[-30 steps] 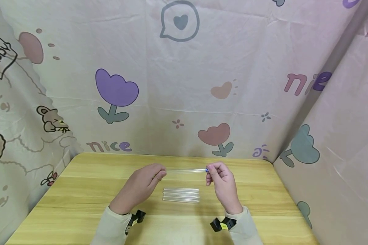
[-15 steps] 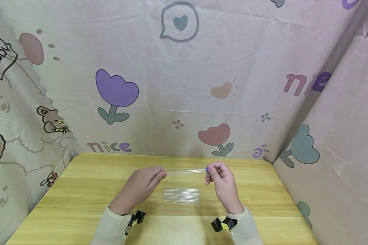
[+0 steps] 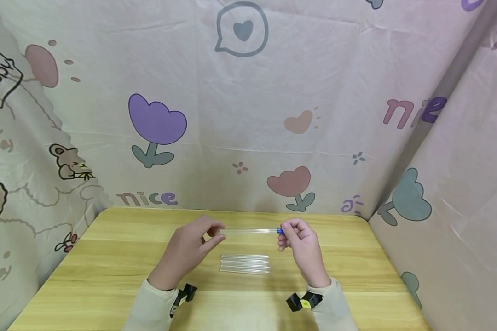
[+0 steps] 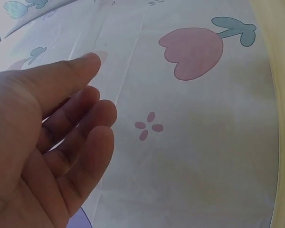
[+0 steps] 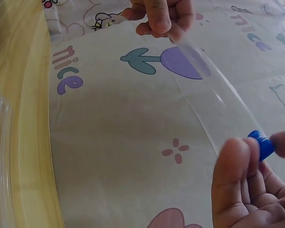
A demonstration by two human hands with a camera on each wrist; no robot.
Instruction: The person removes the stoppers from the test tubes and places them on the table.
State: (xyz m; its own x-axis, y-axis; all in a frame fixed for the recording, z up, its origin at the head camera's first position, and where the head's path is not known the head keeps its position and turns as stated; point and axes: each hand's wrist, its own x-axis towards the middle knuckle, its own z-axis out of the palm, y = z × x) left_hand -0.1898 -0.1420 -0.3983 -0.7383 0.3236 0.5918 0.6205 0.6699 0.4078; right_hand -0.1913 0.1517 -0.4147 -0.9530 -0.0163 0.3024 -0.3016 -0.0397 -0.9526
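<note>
Above the table, a clear test tube lies level between the two hands. Thumb and fingers of my right hand pinch the blue cap at its right end. Around the tube's left end, my left hand has thumb and index finger spread apart, fingertips close to the tube. In the left wrist view, the left hand's fingers are loosely bent and the tube hardly shows. Nearer the body, several more clear tubes lie side by side on the table.
The wooden table reaches back to a printed cloth, which also hangs at both sides. Each wrist carries a small black camera, such as the right one, over a light sleeve.
My left thumb and fingers have parted from their grip on the tube's left end. More of the blue cap shows at the right hand, which has hardly moved. The tubes on the table stay put.
</note>
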